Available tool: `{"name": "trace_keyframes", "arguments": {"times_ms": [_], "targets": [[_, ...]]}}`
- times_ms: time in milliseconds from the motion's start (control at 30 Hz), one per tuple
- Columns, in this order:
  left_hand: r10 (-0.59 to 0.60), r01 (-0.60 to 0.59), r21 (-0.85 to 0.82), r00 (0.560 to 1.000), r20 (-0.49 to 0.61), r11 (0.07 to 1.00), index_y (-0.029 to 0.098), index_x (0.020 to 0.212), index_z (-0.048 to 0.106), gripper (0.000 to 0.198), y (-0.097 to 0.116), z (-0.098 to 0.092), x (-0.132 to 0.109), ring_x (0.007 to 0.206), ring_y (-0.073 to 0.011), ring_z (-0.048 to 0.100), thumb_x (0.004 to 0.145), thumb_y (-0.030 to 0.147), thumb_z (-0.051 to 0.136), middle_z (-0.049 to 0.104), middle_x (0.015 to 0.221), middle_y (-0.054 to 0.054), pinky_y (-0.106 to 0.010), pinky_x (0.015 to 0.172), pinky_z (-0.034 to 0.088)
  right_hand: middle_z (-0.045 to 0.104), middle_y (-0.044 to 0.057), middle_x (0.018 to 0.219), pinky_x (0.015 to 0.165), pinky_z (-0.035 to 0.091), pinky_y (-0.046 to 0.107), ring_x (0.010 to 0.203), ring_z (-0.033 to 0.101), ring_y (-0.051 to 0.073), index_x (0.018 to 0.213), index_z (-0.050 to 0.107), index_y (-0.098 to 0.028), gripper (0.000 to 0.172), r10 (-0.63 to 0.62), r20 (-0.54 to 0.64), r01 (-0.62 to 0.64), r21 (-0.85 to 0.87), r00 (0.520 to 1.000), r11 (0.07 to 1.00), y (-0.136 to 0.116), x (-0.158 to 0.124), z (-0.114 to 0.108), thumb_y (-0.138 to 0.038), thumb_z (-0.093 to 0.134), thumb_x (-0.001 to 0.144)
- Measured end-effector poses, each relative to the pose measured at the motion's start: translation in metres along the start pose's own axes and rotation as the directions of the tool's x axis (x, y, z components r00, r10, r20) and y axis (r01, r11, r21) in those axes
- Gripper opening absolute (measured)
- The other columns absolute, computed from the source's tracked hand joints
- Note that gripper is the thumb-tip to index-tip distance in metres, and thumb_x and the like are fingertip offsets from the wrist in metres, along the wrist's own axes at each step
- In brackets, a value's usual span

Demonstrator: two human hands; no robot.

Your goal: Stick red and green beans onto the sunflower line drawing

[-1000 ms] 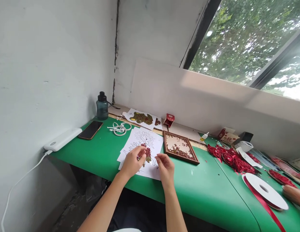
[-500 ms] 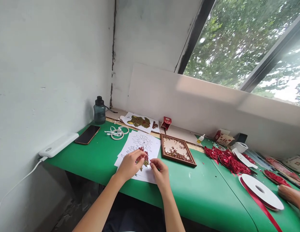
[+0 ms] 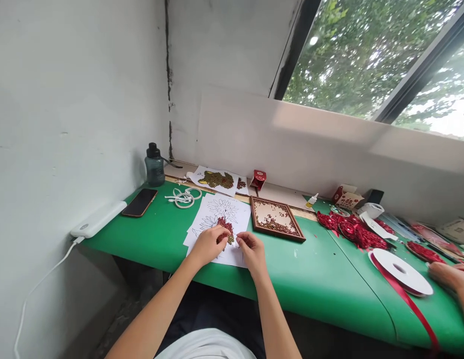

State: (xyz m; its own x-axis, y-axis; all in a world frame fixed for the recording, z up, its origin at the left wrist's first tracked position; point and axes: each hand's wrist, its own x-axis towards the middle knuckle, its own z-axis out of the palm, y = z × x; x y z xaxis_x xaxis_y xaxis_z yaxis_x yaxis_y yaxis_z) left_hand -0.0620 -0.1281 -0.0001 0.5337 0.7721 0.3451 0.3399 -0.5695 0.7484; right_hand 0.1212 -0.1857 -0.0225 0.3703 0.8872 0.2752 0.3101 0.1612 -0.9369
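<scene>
A white sheet with a line drawing of flowers (image 3: 221,205) lies in front of me on top of other paper. Part of the drawing is covered with small red and green bean-like pieces (image 3: 225,225). My left hand (image 3: 209,244) rests over the sheet's lower left, its thumb and fingers pinched together at the edge of these pieces. On the sheet's right side my right hand (image 3: 251,252) has thumb and index finger closed together. Anything between the fingertips of either hand is too small to make out. A brown-framed tray (image 3: 264,230) of similar loose pieces sits to the right.
Left stand a dark bottle (image 3: 154,167), a phone (image 3: 139,203), a coiled white cable (image 3: 184,198) and a white power strip (image 3: 99,219). A finished bean picture (image 3: 218,180) lies behind. Right are red sequined pieces (image 3: 361,232), a ribbon spool (image 3: 398,271) and another person's hand (image 3: 447,276).
The view has tilted down slightly. Both my hands stay over the drawing, and the left has shifted a little lower against the pieces, baring more red ones. The other person's hand has moved slightly.
</scene>
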Motion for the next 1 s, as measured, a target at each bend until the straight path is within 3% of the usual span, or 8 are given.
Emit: {"name": "trace_keyframes", "arguments": {"times_ms": [300, 500, 633, 767, 900, 1000], "targets": [[0.006, -0.006, -0.02, 1.0, 0.0, 1.0, 0.028, 0.103, 0.074, 0.022, -0.0019, 0.0002, -0.0004, 0.086, -0.0175, 0.068, 0.097, 0.02, 0.055, 0.073, 0.104, 0.001, -0.032, 0.079, 0.052, 0.078, 0.01, 0.084, 0.068, 0.054, 0.036, 0.074, 0.068, 0.024, 0.09, 0.079, -0.019, 0.038, 0.095, -0.04, -0.091, 0.079, 0.995, 0.993, 0.0055, 0.0017, -0.0014, -0.053, 0.082, 0.073], [0.083, -0.085, 0.047, 0.996, 0.043, 0.995, 0.029, 0.11, 0.075, 0.025, -0.004, 0.0011, 0.0014, 0.112, -0.0242, 0.062, 0.093, 0.017, 0.061, 0.072, 0.109, -0.001, -0.039, 0.099, 0.051, 0.077, 0.009, 0.083, 0.068, 0.054, 0.036, 0.073, 0.068, 0.023, 0.089, 0.078, -0.019, 0.037, 0.1, -0.026, -0.097, 0.083, 0.995, 0.992, 0.0057, 0.0011, -0.0011, -0.051, 0.084, 0.072], [0.1, -0.105, 0.086, 0.993, 0.058, 0.991, 0.028, 0.113, 0.073, 0.025, -0.0045, 0.0016, 0.0012, 0.114, -0.0258, 0.057, 0.094, 0.018, 0.061, 0.07, 0.115, -0.002, -0.044, 0.103, 0.049, 0.075, 0.008, 0.084, 0.068, 0.052, 0.035, 0.074, 0.066, 0.022, 0.089, 0.076, -0.018, 0.035, 0.097, -0.032, -0.094, 0.079, 0.995, 0.992, 0.0083, 0.002, -0.0006, -0.05, 0.08, 0.074], [0.099, -0.105, 0.097, 0.993, 0.059, 0.99, 0.029, 0.113, 0.073, 0.025, -0.0058, 0.0021, 0.001, 0.116, -0.0258, 0.056, 0.093, 0.018, 0.062, 0.069, 0.118, -0.002, -0.044, 0.104, 0.048, 0.075, 0.008, 0.086, 0.072, 0.051, 0.036, 0.077, 0.064, 0.022, 0.088, 0.077, -0.019, 0.028, 0.043, -0.051, -0.045, -0.032, 0.998, 0.998, 0.0068, 0.0027, -0.0009, -0.046, 0.073, 0.079], [0.105, -0.111, 0.106, 0.992, 0.068, 0.988, 0.029, 0.116, 0.072, 0.025, -0.0076, 0.0034, 0.0015, 0.119, -0.0267, 0.055, 0.094, 0.02, 0.062, 0.069, 0.121, -0.002, -0.045, 0.106, 0.047, 0.076, 0.008, 0.096, 0.092, 0.048, 0.043, 0.099, 0.063, 0.028, 0.08, 0.08, -0.024, 0.016, -0.076, -0.053, 0.061, -0.243, 0.996, 0.968, 0.0031, 0.0033, -0.001, -0.036, 0.069, 0.08], [0.084, -0.093, 0.137, 0.994, 0.075, 0.986, 0.028, 0.117, 0.072, 0.026, -0.0089, 0.0045, 0.0018, 0.121, -0.0278, 0.054, 0.094, 0.021, 0.062, 0.068, 0.122, -0.003, -0.047, 0.106, 0.047, 0.078, 0.008, 0.098, 0.099, 0.045, 0.048, 0.105, 0.061, 0.031, 0.077, 0.082, -0.027, 0.012, -0.083, -0.026, 0.072, -0.285, 0.996, 0.956, 0.0033, 0.004, -0.0003, -0.031, 0.07, 0.078]]}}
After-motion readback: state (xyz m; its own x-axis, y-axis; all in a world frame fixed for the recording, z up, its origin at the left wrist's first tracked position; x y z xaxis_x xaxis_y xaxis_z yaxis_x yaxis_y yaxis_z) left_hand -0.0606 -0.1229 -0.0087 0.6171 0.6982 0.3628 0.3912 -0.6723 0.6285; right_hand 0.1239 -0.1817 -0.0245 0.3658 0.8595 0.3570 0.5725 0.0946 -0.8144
